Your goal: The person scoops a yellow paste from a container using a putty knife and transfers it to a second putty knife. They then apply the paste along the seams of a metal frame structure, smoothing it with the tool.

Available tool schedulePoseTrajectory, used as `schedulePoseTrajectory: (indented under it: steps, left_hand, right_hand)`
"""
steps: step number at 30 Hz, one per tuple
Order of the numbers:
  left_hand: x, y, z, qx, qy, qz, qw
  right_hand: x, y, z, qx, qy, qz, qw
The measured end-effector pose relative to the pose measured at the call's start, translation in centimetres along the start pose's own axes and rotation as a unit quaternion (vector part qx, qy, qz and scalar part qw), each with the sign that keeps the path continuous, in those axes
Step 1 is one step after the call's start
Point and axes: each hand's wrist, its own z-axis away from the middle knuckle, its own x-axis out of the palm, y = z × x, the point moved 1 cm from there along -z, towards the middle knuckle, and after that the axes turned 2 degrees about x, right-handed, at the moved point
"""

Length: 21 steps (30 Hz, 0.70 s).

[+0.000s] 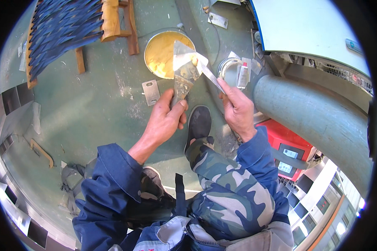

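Note:
My left hand [163, 119] is closed around a broad, smeared putty knife [183, 79], its blade pointing up and away from me. My right hand [238, 108] pinches a narrow metal strip [211, 76] that slants up to the left. Its far end meets the knife's blade, where a small dab of yellowish paste [194, 61] shows. Beyond the knife, a round tub [146, 56] on the floor holds yellow putty [162, 47]; the blade covers part of it. To the right stands a round tin [222, 67] with a white and red tube [242, 76] on top.
A woven blue seat with a wooden frame [111, 21] stands far left. Slotted metal plates [151, 93] lie on the green floor. A thick pipe [310, 106] crosses at right, beside a red machine [282, 144] and a white panel [305, 31]. My shoe [199, 121] is below my hands.

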Motion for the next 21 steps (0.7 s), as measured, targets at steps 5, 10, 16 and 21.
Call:
schedulePoseTrajectory:
  steps: [5,10,16,21]
  left_hand:
    - [0.2,-0.3,0.0,0.008,0.009,0.001,1.0]
    - [0.3,-0.1,0.2,0.02,0.014,-0.046,0.999]
    - [-0.5,-1.2,-0.2,0.074,0.018,-0.187,0.979]
    - [-0.5,-1.6,-0.3,0.106,0.021,-0.226,0.968]
  right_hand:
    - [0.0,-0.2,0.0,-0.007,-0.003,0.026,1.0]
    - [-2.0,0.3,-0.8,0.015,-0.005,-0.009,1.0]
    - [-4.4,0.4,-2.9,-0.035,-0.049,0.076,0.995]
    - [-4.3,0.0,-3.1,-0.072,-0.074,0.151,0.983]
